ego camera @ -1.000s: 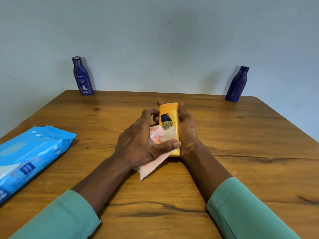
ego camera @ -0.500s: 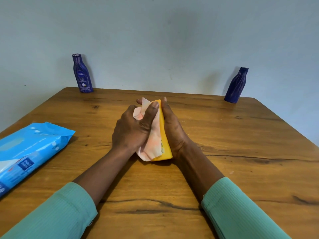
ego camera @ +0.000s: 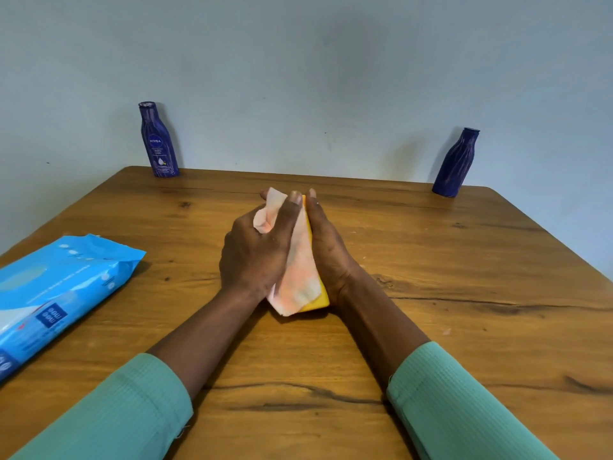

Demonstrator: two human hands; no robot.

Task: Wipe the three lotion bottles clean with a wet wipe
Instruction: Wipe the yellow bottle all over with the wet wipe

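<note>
A yellow lotion bottle (ego camera: 321,298) stands at the table's middle, mostly hidden between my hands. My right hand (ego camera: 328,250) holds it from the right side. My left hand (ego camera: 255,250) grips a pale pinkish wet wipe (ego camera: 300,277) and presses it against the bottle's left face, thumb up near the top. A dark blue lotion bottle with a label (ego camera: 158,141) stands at the far left corner. Another dark blue lotion bottle (ego camera: 457,163) stands at the far right corner.
A blue pack of wet wipes (ego camera: 56,293) lies on the wooden table (ego camera: 464,293) at the left edge. A pale wall rises right behind the table's far edge.
My left hand slid the wipe up from the bottle's lower part to its top, and the bottle turned so that its label no longer shows. Both blue bottles stayed put.
</note>
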